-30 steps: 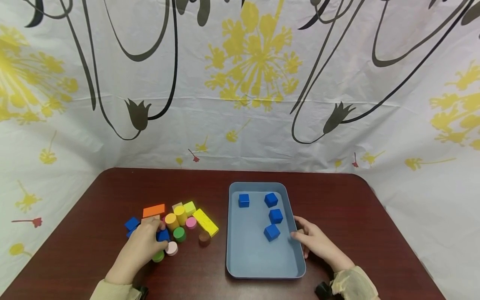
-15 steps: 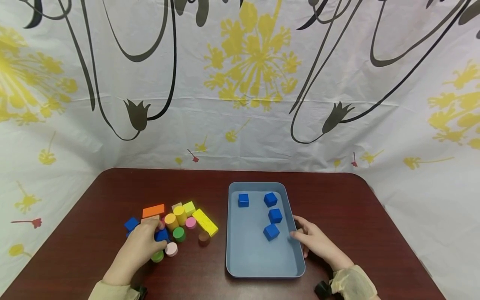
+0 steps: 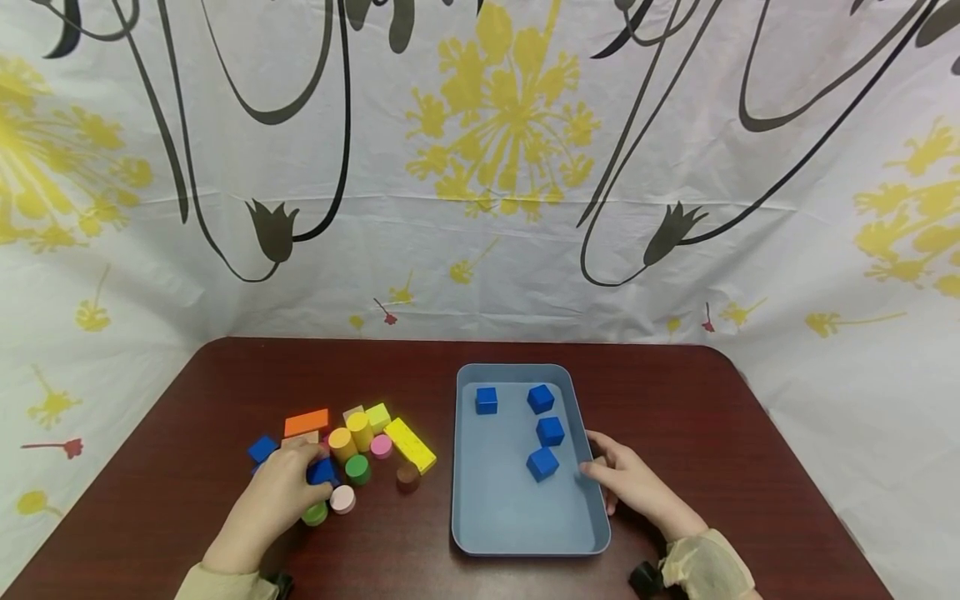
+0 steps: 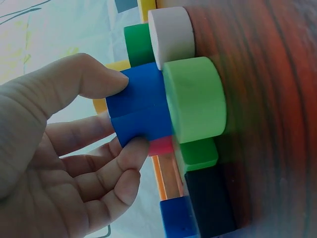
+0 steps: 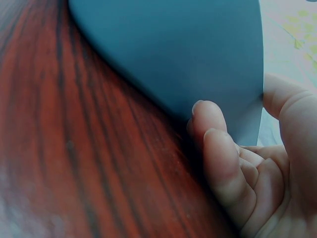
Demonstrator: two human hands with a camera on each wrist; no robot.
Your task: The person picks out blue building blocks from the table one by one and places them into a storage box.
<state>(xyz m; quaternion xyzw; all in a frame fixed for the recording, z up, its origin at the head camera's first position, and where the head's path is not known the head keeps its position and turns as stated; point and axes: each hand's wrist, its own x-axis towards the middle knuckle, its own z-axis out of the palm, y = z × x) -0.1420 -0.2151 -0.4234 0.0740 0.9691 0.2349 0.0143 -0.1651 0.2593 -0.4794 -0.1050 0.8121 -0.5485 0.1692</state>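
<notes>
My left hand (image 3: 270, 492) is in among a pile of coloured blocks on the left of the table. In the left wrist view its thumb and fingers pinch a blue block (image 4: 141, 101), which sits against a light green cylinder (image 4: 195, 99). Beside that cylinder is a pale pink round block (image 4: 172, 37). On the right, my right hand (image 3: 637, 483) grips the side of a grey-blue tray (image 3: 498, 517), thumb at the rim and fingers against the outer wall. Several blue cubes (image 3: 543, 464) lie spread inside the tray.
Around the left hand are an orange block (image 3: 307, 422), yellow cylinders (image 3: 342, 444), a long yellow block (image 3: 410, 445), a green cylinder (image 3: 357, 468) and a brown round block (image 3: 408, 478). A patterned white cloth (image 3: 480, 283) hangs behind the dark red-brown table (image 3: 652, 383).
Both hands keep their places and grips. The whole head view shifts very slightly to the left; the blocks and tray stay where they were.
</notes>
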